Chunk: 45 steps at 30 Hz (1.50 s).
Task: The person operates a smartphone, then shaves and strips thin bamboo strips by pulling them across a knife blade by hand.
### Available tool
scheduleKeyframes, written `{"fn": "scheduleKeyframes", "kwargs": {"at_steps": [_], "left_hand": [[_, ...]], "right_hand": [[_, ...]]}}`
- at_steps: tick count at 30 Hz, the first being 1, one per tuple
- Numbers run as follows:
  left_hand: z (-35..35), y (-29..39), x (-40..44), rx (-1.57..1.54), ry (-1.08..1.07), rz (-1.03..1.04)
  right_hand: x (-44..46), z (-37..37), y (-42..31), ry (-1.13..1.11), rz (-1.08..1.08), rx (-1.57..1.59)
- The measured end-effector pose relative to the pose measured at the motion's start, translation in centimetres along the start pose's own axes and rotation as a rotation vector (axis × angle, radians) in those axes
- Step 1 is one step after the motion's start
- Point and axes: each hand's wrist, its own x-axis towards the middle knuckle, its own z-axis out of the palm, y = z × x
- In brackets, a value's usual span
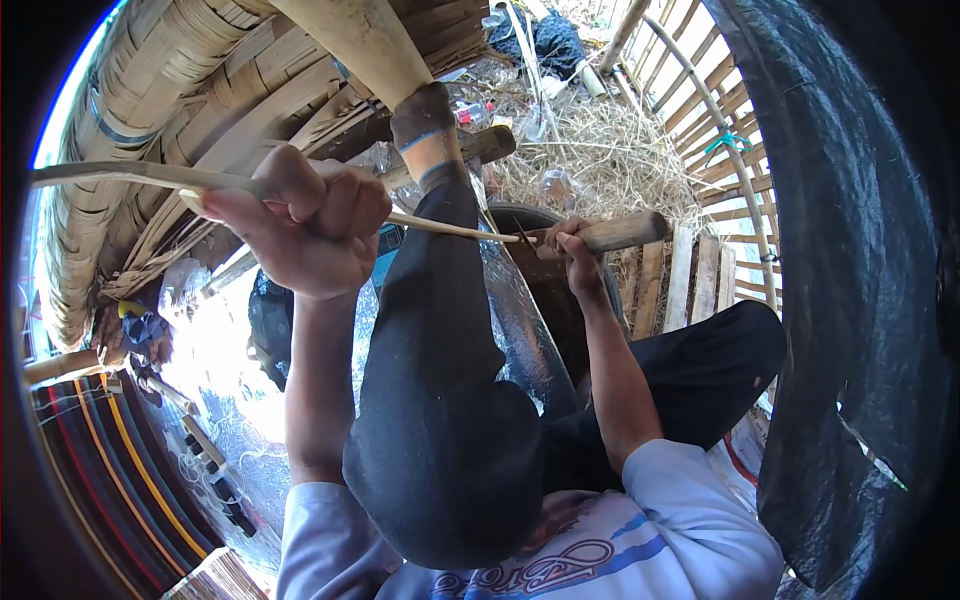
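Note:
My left hand [305, 215] is closed in a fist around a long, thin pale wooden or bamboo strip [440, 227]. One end of the strip sticks out to the left, and the other runs across my raised leg toward my right hand. My right hand [575, 252] is wrapped round a knife, whose thick wooden handle [625, 232] points right. Its narrow dark blade [522, 235] meets the strip near that end; the exact contact is too small to tell. My dark-trousered leg [440, 350] rises between my arms.
Bundled woven bamboo [170, 60] lies along the upper left, beside a pale pole [355, 40]. Straw and litter [620, 150] cover the ground ahead. A slatted fence [745, 190] and dark plastic sheeting [850, 300] stand at right. Striped cloth [110, 480] is at lower left.

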Motion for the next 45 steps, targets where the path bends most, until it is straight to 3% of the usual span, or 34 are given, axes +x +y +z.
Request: {"fn": "scheduleKeyframes", "kwargs": {"at_steps": [3, 6, 7, 8, 10, 11, 12, 14, 16, 18, 20, 22, 28, 32, 34, 38, 41, 45], "left_hand": [[0.0, 0.2, -0.1, -0.007, 0.003, 0.004], [0.8, 0.0, 0.3, 0.033, 0.003, -0.045], [0.8, 0.0, 0.4, 0.047, 0.020, -0.049], [0.9, -0.2, 0.5, 0.043, 0.007, -0.039], [1.0, -0.3, 0.6, 0.009, 0.006, -0.053], [1.1, -0.2, 0.4, -0.005, 0.027, -0.065], [1.1, 0.0, 0.1, 0.004, 0.037, -0.069], [0.7, 0.1, -0.2, -0.034, 0.004, -0.040], [0.5, 0.2, -0.3, -0.054, 0.011, -0.041], [0.8, 0.0, 0.2, -0.014, 0.016, -0.068], [1.3, -0.6, 0.8, 0.041, 0.019, -0.065], [2.0, -0.7, 0.7, 0.064, 0.014, -0.097], [1.0, -0.3, 0.6, 0.045, -0.021, -0.142], [0.2, 0.2, 0.8, 0.068, 0.005, -0.155], [0.2, 0.2, 0.9, 0.042, -0.037, -0.166], [0.1, 0.1, 0.8, 0.047, -0.066, -0.153], [-0.1, 0.1, 0.9, 0.060, -0.082, -0.152], [-0.2, 0.2, 0.8, 0.084, -0.063, -0.140]], "right_hand": [[0.2, 2.8, -3.6, -0.312, -0.225, 0.228], [-0.1, 2.6, -1.4, -0.221, -0.268, 0.273], [-0.4, 1.2, 0.3, -0.110, -0.147, -0.007], [-0.5, -0.9, 2.7, -0.111, -0.163, -0.010], [-0.4, -2.2, 4.5, -0.048, -0.058, -0.333], [-0.7, -2.2, 3.4, 0.048, 0.176, -0.100], [-0.7, -1.4, 2.2, 0.040, 0.188, -0.096], [0.1, -0.6, 0.2, -0.089, -0.113, 0.205], [-0.2, 0.8, -0.7, -0.169, -0.180, 0.273], [-0.8, 0.7, 1.7, -0.058, -0.198, -0.095], [1.0, -4.4, 5.5, -0.082, -0.271, -0.481], [-0.1, -4.7, 4.5, 0.128, 0.044, 0.019], [-1.4, -3.1, 4.2, 0.033, -0.044, -0.108], [-2.3, -1.5, 3.8, 0.049, 0.085, -0.088], [-2.2, -0.2, 2.5, 0.112, 0.003, -0.040], [-1.3, 3.3, -3.6, 0.020, -0.173, 0.084], [-0.6, 4.4, -6.8, -0.242, -0.279, 0.269], [-0.7, 3.2, -3.7, -0.222, -0.259, 0.237]]}}
